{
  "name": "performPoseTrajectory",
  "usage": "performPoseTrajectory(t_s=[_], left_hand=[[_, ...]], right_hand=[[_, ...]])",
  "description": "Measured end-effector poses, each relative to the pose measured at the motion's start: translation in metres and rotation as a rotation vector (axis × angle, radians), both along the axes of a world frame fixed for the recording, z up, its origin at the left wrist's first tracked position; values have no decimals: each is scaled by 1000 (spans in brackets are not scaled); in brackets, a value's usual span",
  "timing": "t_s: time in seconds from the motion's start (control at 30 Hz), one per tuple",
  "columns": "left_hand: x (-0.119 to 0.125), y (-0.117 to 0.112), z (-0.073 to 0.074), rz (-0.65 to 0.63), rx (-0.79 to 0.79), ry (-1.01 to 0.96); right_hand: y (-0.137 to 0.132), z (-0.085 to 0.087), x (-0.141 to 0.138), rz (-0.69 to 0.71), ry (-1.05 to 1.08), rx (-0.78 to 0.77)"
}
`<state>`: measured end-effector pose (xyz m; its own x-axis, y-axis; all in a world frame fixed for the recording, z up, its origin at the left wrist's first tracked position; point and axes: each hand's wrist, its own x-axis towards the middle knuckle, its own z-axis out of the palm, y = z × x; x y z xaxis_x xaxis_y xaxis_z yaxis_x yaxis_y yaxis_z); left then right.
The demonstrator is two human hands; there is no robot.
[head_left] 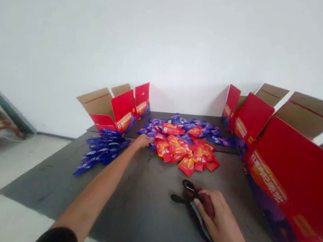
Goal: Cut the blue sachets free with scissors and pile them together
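My left hand (144,140) reaches to the left edge of a heap of sachets, touching or almost touching the purple ones there. Its fingertips are too small and partly hidden to show a grip. Red-orange sachets (176,148) lie at the front of the heap, with purple sachets (204,128) behind. Nearer me, my right hand (212,208) is closed around a dark tool with a black loop (189,185) at its end and a long grey-black body. Its exact kind is unclear. That tool is on or just above the table.
A dark table (140,204) stands against a white wall. Overlapping blue-purple sachets (102,149) lie at left, before an open red carton (121,112). Several open cartons line the right side, the nearest red carton (286,178) close to my right arm.
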<state>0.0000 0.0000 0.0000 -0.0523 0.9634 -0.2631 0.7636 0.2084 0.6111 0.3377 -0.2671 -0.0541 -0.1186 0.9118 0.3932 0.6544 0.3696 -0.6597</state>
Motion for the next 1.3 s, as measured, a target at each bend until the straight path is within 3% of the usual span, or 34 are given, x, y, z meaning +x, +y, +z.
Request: performPoseTrajectory(t_s=[0.13,0.23,0.43,0.53,0.67,0.8,0.9,1.13,1.3], left_hand=[[-23,-13,9,24,26,0],[-46,-34,18,50,67,-24],[-75,-119,34,79,123,-128],[-68,-177,28,38,81,-205],[-41,-253,5,-101,-13,-377],[-4,-303,-17,-150,-35,-448],[19,-316,-22,-188,59,-357],[41,-323,-23,-371,308,297],[35,-350,-41,-447,708,401]], right_hand=[[0,5,2,14,8,32],[0,7,3,22,6,39],[1,11,3,20,18,34],[1,13,2,20,23,31],[1,13,2,-2,33,33],[0,13,2,-34,38,37],[-3,13,0,-59,46,55],[-7,11,-4,-148,69,49],[-6,10,-5,-152,62,63]])
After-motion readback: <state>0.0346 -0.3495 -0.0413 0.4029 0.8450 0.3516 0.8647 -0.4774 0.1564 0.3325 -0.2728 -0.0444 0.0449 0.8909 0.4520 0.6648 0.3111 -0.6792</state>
